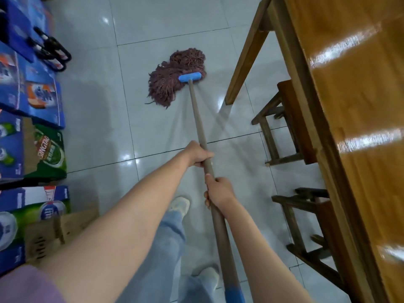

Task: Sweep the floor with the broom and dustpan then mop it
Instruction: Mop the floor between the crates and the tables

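I am on the mopping part now. Both my hands hold the mop stick [197, 127], left hand [200, 155] in front of right hand [219, 191]. The mop head [175, 77] sits on the floor [91, 132] far ahead. Next I should pull it back.

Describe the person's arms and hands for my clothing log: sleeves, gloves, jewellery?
Both forearms are bare, with no long sleeves. The left hand and right hand wear no gloves, and no rings, watch or bracelet show. A light purple short sleeve covers the left upper arm; the right upper arm is out of frame.
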### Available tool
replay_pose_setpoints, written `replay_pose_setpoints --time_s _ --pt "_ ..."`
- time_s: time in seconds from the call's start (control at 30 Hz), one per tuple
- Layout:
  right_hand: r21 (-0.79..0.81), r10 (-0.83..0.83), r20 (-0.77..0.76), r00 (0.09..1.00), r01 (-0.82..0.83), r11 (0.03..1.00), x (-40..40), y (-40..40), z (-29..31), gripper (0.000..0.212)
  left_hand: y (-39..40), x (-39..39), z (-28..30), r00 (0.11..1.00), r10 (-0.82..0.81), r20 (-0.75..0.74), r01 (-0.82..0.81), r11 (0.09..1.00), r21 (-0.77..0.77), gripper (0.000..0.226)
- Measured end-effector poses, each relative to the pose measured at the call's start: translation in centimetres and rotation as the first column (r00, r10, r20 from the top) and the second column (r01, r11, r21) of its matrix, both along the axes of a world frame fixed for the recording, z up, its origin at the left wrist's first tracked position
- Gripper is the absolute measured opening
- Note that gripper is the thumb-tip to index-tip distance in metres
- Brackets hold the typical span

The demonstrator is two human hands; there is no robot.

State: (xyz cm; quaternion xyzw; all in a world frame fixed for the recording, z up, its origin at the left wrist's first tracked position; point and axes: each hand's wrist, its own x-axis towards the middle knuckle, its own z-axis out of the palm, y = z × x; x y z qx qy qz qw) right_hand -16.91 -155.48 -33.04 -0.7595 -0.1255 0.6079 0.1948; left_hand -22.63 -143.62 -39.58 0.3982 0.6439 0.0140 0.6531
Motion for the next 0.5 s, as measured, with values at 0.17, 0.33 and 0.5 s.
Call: replay_pose_setpoints --time_s 0.17,0.33,0.5 --pt "0.013 -0.048 -0.01 0.999 0.049 0.999 0.3 7.5 0.6 0.026 7.6 0.6 0.9 0.998 -0.06 -0.019 0.061 0.998 0.024 0.02" --pt "0.015 -0.064 -0.035 0.997 0.064 0.998 0.2 9.4 1.1 0.023 9.5 0.6 1.3 0.995 -0.091 -0.049 0.092 0.995 0.023 0.023" --pt "0.011 -0.032 -0.032 0.999 0.033 0.999 0.4 6.8 1.3 0.022 6.9 0.7 1.3 0.996 -0.073 -0.041 0.074 0.997 0.011 0.026"
